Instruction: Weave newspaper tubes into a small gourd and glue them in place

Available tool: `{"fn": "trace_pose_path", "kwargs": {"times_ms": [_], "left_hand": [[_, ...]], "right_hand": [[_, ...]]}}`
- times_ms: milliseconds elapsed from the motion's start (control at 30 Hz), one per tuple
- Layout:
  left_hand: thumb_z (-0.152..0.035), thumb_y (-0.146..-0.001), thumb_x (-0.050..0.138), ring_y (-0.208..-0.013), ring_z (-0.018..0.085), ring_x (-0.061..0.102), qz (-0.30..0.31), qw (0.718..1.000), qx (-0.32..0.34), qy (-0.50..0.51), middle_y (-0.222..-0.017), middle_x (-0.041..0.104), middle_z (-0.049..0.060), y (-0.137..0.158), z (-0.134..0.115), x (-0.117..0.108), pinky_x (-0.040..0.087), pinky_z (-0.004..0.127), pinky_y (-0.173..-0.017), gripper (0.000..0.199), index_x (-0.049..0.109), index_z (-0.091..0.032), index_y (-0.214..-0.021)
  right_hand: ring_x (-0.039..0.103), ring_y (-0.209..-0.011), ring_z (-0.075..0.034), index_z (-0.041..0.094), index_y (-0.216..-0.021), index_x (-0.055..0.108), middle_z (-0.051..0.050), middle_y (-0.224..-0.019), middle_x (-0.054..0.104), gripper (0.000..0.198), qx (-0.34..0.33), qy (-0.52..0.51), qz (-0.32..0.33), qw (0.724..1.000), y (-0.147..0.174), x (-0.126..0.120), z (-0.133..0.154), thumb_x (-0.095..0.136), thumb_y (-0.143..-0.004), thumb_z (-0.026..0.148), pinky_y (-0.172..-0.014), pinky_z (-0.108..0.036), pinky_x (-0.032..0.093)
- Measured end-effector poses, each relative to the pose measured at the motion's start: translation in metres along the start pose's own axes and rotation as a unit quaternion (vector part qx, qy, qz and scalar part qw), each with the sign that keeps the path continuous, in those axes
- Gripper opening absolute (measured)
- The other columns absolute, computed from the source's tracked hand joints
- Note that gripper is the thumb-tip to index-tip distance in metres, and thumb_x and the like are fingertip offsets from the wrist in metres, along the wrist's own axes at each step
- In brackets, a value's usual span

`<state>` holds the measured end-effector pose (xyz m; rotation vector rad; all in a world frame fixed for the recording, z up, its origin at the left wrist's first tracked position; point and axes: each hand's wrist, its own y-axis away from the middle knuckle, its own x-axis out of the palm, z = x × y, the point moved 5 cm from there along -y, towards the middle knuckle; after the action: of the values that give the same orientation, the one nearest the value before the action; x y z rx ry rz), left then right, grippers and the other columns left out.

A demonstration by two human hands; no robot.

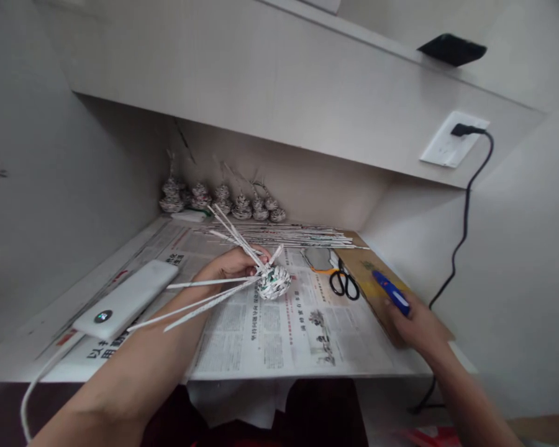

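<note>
My left hand is closed around the base of the paper strips on a small woven paper ball. Several long rolled-paper strips stick out from the ball to the left and up, some crossing over my forearm. At the right, my right hand grips a slim blue tool above a strip of brown cardboard; its exact kind does not show. Between the hands lie black-handled scissors on newspaper.
A row of woven paper gourds stands at the back, behind a bundle of paper sticks. A white power bank with a cable lies at left. A black cord hangs from the wall socket on the right.
</note>
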<state>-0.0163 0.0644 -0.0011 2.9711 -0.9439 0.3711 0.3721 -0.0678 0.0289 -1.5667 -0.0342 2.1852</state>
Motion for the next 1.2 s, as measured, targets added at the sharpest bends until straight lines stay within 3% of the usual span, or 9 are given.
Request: {"fn": "trace_pose_path", "kwargs": {"times_ms": [67, 100, 167, 333, 533, 767, 933, 1200], "left_hand": [[-0.035, -0.055, 0.082, -0.042, 0.006, 0.043, -0.003, 1.0, -0.004, -0.013, -0.058, 0.06, 0.001, 0.0, 0.0, 0.001, 0.029, 0.019, -0.037, 0.032, 0.069, -0.01, -0.069], [-0.035, -0.056, 0.082, -0.042, 0.006, 0.044, -0.003, 1.0, -0.005, -0.018, -0.058, 0.06, 0.001, 0.001, 0.0, 0.002, 0.029, 0.019, -0.038, 0.031, 0.069, -0.011, -0.07], [-0.035, -0.057, 0.081, -0.043, 0.007, 0.043, 0.002, 1.0, -0.001, -0.025, -0.058, 0.06, 0.001, 0.001, 0.0, 0.004, 0.029, 0.02, -0.038, 0.029, 0.071, -0.012, -0.07], [-0.036, -0.059, 0.08, -0.043, 0.007, 0.042, 0.031, 0.999, -0.002, -0.033, -0.055, 0.059, 0.002, 0.002, 0.0, 0.014, 0.027, 0.021, -0.038, 0.027, 0.071, -0.012, -0.069], [-0.037, -0.06, 0.08, -0.042, 0.007, 0.043, 0.04, 0.998, 0.0, -0.042, -0.056, 0.059, 0.001, 0.0, 0.001, 0.015, 0.028, 0.02, -0.038, 0.031, 0.071, -0.01, -0.072], [-0.037, -0.06, 0.08, -0.044, 0.008, 0.046, 0.044, 0.998, -0.004, -0.037, -0.058, 0.059, 0.001, 0.0, 0.001, 0.016, 0.032, 0.019, -0.038, 0.03, 0.071, -0.01, -0.072], [-0.034, -0.063, 0.078, -0.044, 0.008, 0.046, 0.046, 0.998, 0.002, -0.048, -0.059, 0.06, 0.002, 0.0, 0.0, 0.017, 0.034, 0.019, -0.039, 0.027, 0.072, -0.01, -0.074], [-0.033, -0.066, 0.076, -0.047, 0.009, 0.048, 0.053, 0.996, 0.009, -0.07, -0.06, 0.062, 0.003, -0.002, 0.001, 0.015, 0.035, 0.02, -0.041, 0.026, 0.073, -0.01, -0.078]], "right_hand": [[0.062, -0.068, -0.022, 0.016, -0.104, 0.067, -0.006, -0.073, 0.067, 0.043, -0.025, -0.161, 0.051, 0.985, 0.024, -0.007, 0.036, 0.05, -0.084, 0.051, -0.062, -0.031, 0.048], [0.06, -0.066, -0.02, 0.017, -0.099, 0.068, -0.004, -0.068, 0.064, 0.044, -0.046, -0.215, 0.109, 0.969, 0.038, -0.007, 0.057, 0.049, -0.085, 0.054, -0.062, -0.03, 0.048], [0.057, -0.065, -0.018, 0.018, -0.088, 0.069, -0.003, -0.063, 0.06, 0.042, -0.087, -0.266, 0.18, 0.943, 0.065, -0.01, 0.097, 0.05, -0.085, 0.055, -0.063, -0.029, 0.048], [0.059, -0.084, -0.021, 0.022, -0.1, 0.066, -0.006, -0.093, 0.067, 0.028, -0.159, -0.321, 0.219, 0.908, 0.101, -0.008, 0.154, 0.051, -0.09, 0.044, -0.074, -0.033, 0.049], [0.059, -0.083, -0.02, 0.022, -0.101, 0.063, -0.005, -0.093, 0.066, 0.02, -0.217, -0.276, 0.169, 0.921, 0.104, -0.002, 0.167, 0.052, -0.091, 0.036, -0.079, -0.034, 0.047], [0.06, -0.087, -0.02, 0.024, -0.103, 0.06, -0.004, -0.096, 0.066, 0.018, -0.23, -0.258, 0.141, 0.928, 0.101, -0.002, 0.17, 0.052, -0.091, 0.034, -0.08, -0.031, 0.046], [0.059, -0.083, -0.019, 0.023, -0.095, 0.059, -0.004, -0.093, 0.065, 0.014, -0.23, -0.26, 0.148, 0.926, 0.1, 0.005, 0.169, 0.052, -0.091, 0.035, -0.075, -0.031, 0.046], [0.057, -0.096, -0.023, 0.027, -0.112, 0.057, -0.006, -0.105, 0.063, 0.023, -0.229, -0.296, 0.172, 0.911, 0.099, 0.007, 0.173, 0.052, -0.091, 0.035, -0.085, -0.037, 0.046]]}}
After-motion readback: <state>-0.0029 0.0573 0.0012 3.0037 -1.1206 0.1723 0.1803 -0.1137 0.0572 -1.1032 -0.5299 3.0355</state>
